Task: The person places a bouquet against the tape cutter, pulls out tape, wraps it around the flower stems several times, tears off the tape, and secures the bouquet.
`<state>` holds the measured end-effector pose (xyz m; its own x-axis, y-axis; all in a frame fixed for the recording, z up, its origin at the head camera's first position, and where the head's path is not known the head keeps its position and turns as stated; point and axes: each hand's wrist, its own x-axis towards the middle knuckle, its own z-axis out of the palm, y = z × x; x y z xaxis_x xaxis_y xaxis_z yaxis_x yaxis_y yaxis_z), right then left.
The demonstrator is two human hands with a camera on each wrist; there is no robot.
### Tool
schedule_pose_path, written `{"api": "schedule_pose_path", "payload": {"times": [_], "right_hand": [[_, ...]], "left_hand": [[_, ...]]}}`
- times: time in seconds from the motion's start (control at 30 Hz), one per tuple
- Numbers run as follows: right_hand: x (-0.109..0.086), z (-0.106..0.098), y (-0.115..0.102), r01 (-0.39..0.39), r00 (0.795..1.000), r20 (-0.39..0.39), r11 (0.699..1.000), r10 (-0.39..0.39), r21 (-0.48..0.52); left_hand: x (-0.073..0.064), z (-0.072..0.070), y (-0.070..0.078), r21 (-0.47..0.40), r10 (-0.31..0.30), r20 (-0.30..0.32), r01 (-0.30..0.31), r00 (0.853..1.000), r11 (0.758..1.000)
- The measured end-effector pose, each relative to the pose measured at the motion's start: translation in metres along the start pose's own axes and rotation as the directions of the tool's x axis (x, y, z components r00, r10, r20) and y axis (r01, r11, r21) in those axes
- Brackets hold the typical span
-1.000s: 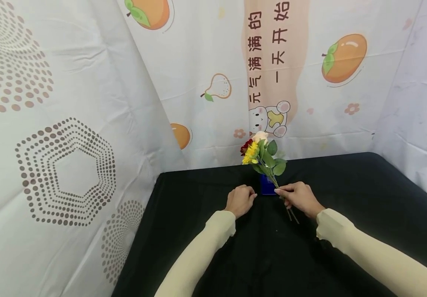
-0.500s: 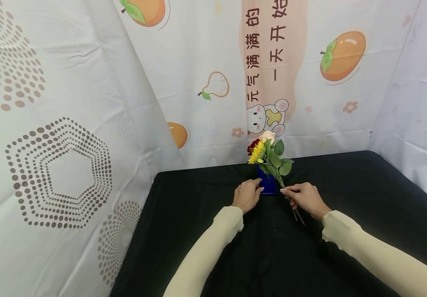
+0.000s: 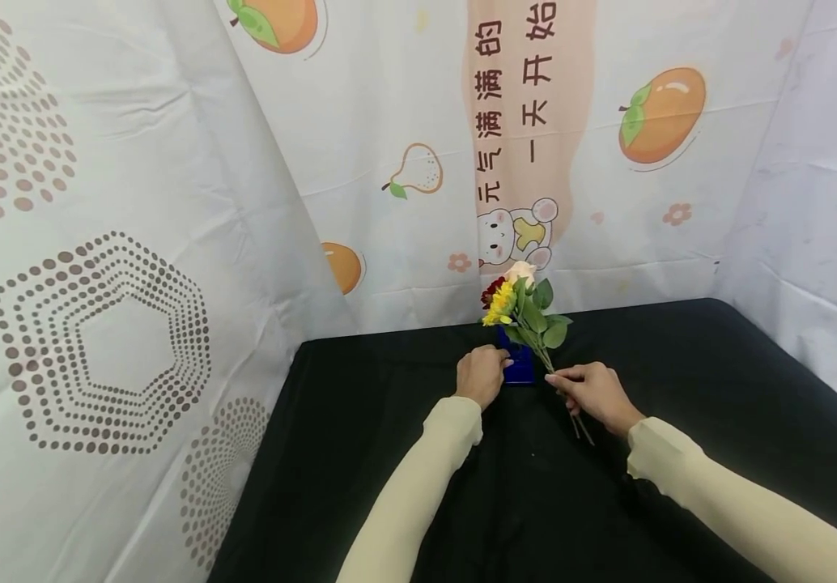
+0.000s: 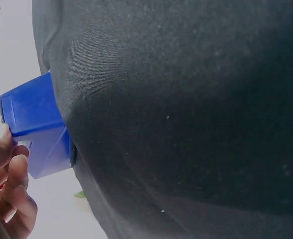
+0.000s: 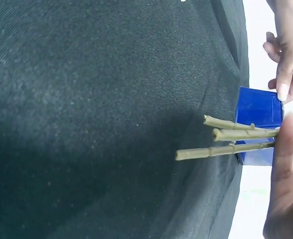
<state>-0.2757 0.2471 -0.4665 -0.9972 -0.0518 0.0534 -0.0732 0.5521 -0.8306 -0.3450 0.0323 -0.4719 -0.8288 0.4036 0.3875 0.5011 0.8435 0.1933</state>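
Observation:
A small bunch of flowers, yellow [image 3: 500, 304], dark red [image 3: 490, 293] and pale pink [image 3: 520, 273], leans to the upper left above the table. My right hand [image 3: 596, 393] pinches its stems between thumb and fingers; the cut stem ends [image 5: 206, 153] stick out below the grip in the right wrist view. Behind the stems stands a blue square container [image 3: 520, 374] on the black cloth. My left hand [image 3: 480, 376] is at its left side, and in the left wrist view the fingers [image 4: 6, 137] pinch its rim at a corner. The container's inside is hidden.
A black cloth [image 3: 389, 453] covers the table, whose back edge lies just behind the container. White printed curtains [image 3: 418, 235] hang close behind and on the left [image 3: 127, 340] and right [image 3: 812, 243].
My left hand has moved right from the bare cloth to the blue container and now holds its rim. The right hand and flowers have shifted slightly right in the head view.

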Motion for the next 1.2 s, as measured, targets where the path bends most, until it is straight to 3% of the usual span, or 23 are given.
{"api": "schedule_pose_path", "payload": {"times": [0.4,0.77,1.2], "right_hand": [[-0.006,-0.012,0.005,-0.007,1.000,-0.019,1.000,0.006,-0.024],[-0.011,-0.029,0.013,-0.014,0.999,-0.035,0.998,0.012,-0.060],[-0.016,-0.046,0.024,-0.022,0.998,-0.054,0.997,0.017,-0.078]], "left_hand": [[0.000,0.003,0.003,0.131,0.038,-0.024,-0.035,0.999,0.991],[0.004,0.001,0.002,0.191,0.031,-0.002,-0.030,1.000,0.981],[0.002,0.004,0.002,0.224,0.026,-0.034,-0.018,0.999,0.974]]}}
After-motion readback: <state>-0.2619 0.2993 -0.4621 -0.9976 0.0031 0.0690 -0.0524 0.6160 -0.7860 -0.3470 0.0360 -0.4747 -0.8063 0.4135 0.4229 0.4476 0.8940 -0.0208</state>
